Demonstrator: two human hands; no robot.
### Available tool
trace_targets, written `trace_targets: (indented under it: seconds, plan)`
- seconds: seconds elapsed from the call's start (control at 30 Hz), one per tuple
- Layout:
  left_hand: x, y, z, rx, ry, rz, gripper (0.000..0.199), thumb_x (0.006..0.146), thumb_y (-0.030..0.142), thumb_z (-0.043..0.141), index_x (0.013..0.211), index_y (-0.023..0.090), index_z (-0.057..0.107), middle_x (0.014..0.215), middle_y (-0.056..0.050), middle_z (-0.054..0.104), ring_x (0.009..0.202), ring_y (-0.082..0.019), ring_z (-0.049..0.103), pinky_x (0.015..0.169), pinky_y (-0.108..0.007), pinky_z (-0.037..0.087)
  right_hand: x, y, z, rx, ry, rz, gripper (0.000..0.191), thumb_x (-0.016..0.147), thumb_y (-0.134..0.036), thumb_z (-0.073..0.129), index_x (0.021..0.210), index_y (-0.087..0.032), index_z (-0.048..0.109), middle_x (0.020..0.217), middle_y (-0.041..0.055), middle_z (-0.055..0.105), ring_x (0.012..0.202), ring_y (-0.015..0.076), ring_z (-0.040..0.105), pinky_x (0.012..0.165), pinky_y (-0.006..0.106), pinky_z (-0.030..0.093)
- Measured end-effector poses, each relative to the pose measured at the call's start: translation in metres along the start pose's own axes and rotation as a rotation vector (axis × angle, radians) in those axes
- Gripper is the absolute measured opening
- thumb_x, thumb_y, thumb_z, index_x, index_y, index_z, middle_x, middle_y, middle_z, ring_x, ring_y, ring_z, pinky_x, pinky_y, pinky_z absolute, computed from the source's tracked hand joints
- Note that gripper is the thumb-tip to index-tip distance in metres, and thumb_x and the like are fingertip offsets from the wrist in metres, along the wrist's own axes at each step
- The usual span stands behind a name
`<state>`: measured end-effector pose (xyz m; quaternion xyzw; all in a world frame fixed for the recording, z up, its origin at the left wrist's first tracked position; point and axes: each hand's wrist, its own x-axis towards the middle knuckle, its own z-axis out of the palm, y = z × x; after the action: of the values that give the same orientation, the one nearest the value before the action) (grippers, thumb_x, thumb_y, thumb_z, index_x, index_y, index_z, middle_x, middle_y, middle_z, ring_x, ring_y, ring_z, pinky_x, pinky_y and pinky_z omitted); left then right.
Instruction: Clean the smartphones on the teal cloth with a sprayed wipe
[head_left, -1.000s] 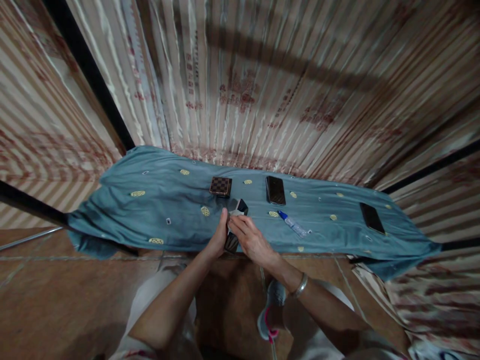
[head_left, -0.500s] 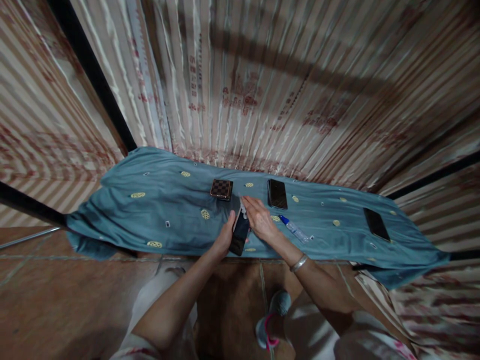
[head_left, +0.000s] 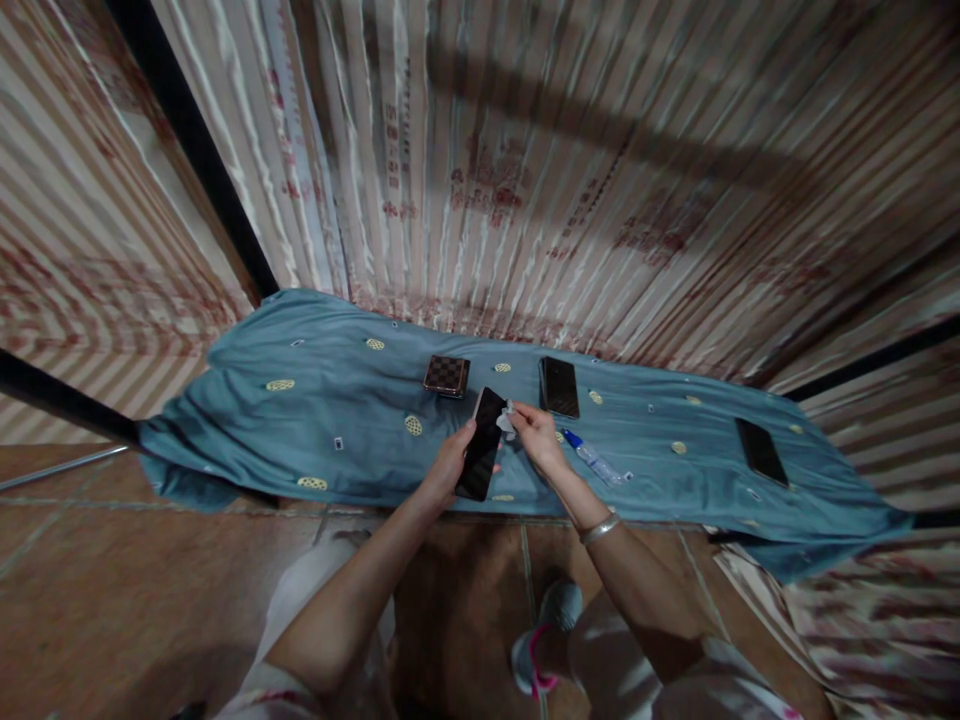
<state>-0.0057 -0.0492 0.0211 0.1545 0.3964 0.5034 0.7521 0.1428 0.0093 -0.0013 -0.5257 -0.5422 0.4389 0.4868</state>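
striped curtains [head_left: 525, 150] with reddish prints hang behind a long, narrow surface draped in a blue-green cloth [head_left: 375, 410] dotted with yellow ovals. over the near part of that cloth, around its middle, is a black phone [head_left: 481, 455], dark face up, its far end leaning slightly to the right. the left hand [head_left: 450, 462] grasps it from the left side, thumb along the edge and fingers wrapped beneath. the right hand [head_left: 537, 436] pinches a crumpled white piece [head_left: 506, 422] between thumb and fingers, just beside the phone's right edge; whether the two touch, i cannot tell. a silver bracelet [head_left: 600, 529] circles the right wrist.

beyond the phone and a little to the left lies a checkered case [head_left: 447, 374]. past the right hand is a thick dark slab [head_left: 561, 387], and near that hand's right side a clear bottle [head_left: 598, 464] with a blue cap lies on its side. well apart, towards the cloth's right end, a thin dark slab [head_left: 761, 452] lies flat. below spreads a brown tiled floor [head_left: 112, 580].
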Motion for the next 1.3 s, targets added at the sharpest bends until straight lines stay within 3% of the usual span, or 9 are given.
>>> trace_targets:
  seconds: [0.13, 0.3, 0.5, 0.73, 0.87, 0.97, 1.03, 1.17, 1.3]
  plan:
    - [0.003, 0.001, 0.001, -0.033, 0.031, 0.067, 0.029, 0.082, 0.038, 0.062, 0.092, 0.012, 0.069, 0.083, -0.008, 0.073, 0.068, -0.017, 0.067, 0.065, -0.029, 0.056, -0.006, 0.003, 0.016, 0.111, -0.019, 0.073, 0.034, 0.065, -0.047, 0.066, 0.079, -0.016, 0.071, 0.065, 0.0008, 0.069, 0.055, 0.0126, 0.059, 0.055, 0.024, 0.046]
    - [0.01, 0.001, -0.006, -0.037, 0.047, 0.152, 0.033, 0.079, 0.041, 0.065, 0.095, 0.012, 0.068, 0.087, -0.008, 0.073, 0.084, -0.019, 0.068, 0.078, -0.028, 0.052, -0.017, 0.001, 0.03, 0.201, -0.014, 0.133, 0.03, 0.062, -0.043, 0.069, 0.075, -0.017, 0.07, 0.062, -0.0007, 0.068, 0.052, 0.0102, 0.057, 0.053, 0.022, 0.045]
    - [0.015, 0.01, -0.01, -0.07, 0.064, 0.098, 0.044, 0.077, 0.049, 0.064, 0.093, 0.009, 0.067, 0.074, -0.008, 0.072, 0.067, -0.019, 0.068, 0.068, -0.029, 0.053, -0.042, -0.006, 0.039, 0.256, -0.026, 0.206, 0.03, 0.06, -0.043, 0.071, 0.073, -0.016, 0.07, 0.061, -0.0001, 0.068, 0.052, 0.0103, 0.056, 0.052, 0.022, 0.044]
    - [0.012, 0.02, -0.008, -0.09, 0.081, 0.109, 0.041, 0.086, 0.046, 0.054, 0.098, 0.009, 0.069, 0.073, -0.007, 0.072, 0.063, -0.018, 0.068, 0.061, -0.026, 0.054, -0.079, -0.011, 0.041, 0.308, -0.071, 0.312, 0.032, 0.059, -0.044, 0.075, 0.073, -0.016, 0.071, 0.057, -0.0017, 0.065, 0.052, 0.01, 0.053, 0.051, 0.021, 0.04]
    - [0.011, 0.023, -0.007, -0.129, 0.057, 0.09, 0.044, 0.091, 0.047, 0.044, 0.106, 0.012, 0.066, 0.078, -0.008, 0.072, 0.07, -0.018, 0.07, 0.062, -0.026, 0.055, -0.101, -0.007, 0.034, 0.257, -0.195, 0.307, 0.031, 0.062, -0.047, 0.074, 0.071, -0.017, 0.072, 0.057, -0.002, 0.065, 0.051, 0.0106, 0.054, 0.054, 0.022, 0.043]
    - [0.009, 0.023, -0.006, -0.145, 0.037, 0.078, 0.049, 0.093, 0.051, 0.034, 0.111, 0.015, 0.063, 0.08, -0.008, 0.072, 0.073, -0.019, 0.07, 0.06, -0.027, 0.056, -0.11, -0.013, 0.021, 0.129, -0.372, 0.24, 0.031, 0.066, -0.048, 0.071, 0.074, -0.018, 0.073, 0.06, -0.0008, 0.067, 0.055, 0.013, 0.057, 0.056, 0.024, 0.045]
    - [0.007, 0.023, -0.005, -0.145, 0.026, 0.074, 0.054, 0.092, 0.055, 0.033, 0.112, 0.015, 0.063, 0.08, -0.008, 0.072, 0.073, -0.019, 0.07, 0.058, -0.027, 0.056, -0.11, -0.024, 0.01, 0.02, -0.414, 0.157, 0.028, 0.075, -0.043, 0.065, 0.081, -0.018, 0.075, 0.066, 0.0001, 0.069, 0.06, 0.014, 0.059, 0.057, 0.024, 0.045]
    - [0.003, 0.022, 0.001, -0.165, 0.001, 0.055, 0.06, 0.089, 0.06, 0.034, 0.109, 0.013, 0.066, 0.076, -0.009, 0.071, 0.071, -0.02, 0.07, 0.057, -0.026, 0.056, -0.092, -0.053, -0.002, -0.154, -0.184, -0.06, 0.028, 0.083, -0.036, 0.057, 0.099, -0.019, 0.072, 0.078, 0.0013, 0.072, 0.068, 0.0165, 0.063, 0.061, 0.025, 0.049]
    - [0.002, 0.018, 0.007, -0.152, -0.014, 0.025, 0.06, 0.092, 0.056, 0.029, 0.111, 0.013, 0.066, 0.072, -0.008, 0.071, 0.069, -0.02, 0.069, 0.057, -0.026, 0.055, -0.058, -0.073, 0.005, -0.402, 0.026, -0.338, 0.029, 0.087, -0.027, 0.05, 0.108, -0.021, 0.069, 0.099, 0.005, 0.073, 0.089, 0.0209, 0.066, 0.082, 0.033, 0.051]
